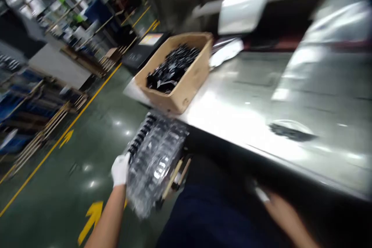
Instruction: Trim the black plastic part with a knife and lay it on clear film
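My left hand (120, 170), in a white glove, grips the left edge of a clear plastic tray (158, 162). The tray hangs tilted beside the metal table, with a row of black parts (141, 136) along its left side. My right hand (263, 195) is down by the table's dark front side, smeared by motion and in shadow. Its fingers do not show clearly, so I cannot make out whether it holds anything. A cardboard box (188, 93) full of small black parts (176, 64) sits on the table's left end, just beyond the tray.
The shiny metal table (232, 112) fills the right, with a small bag of dark parts (292, 131) on it. A black box (142, 52) stands behind the cardboard box. Green floor with yellow arrows (91, 219) lies left; pallets (43, 133) stand farther off.
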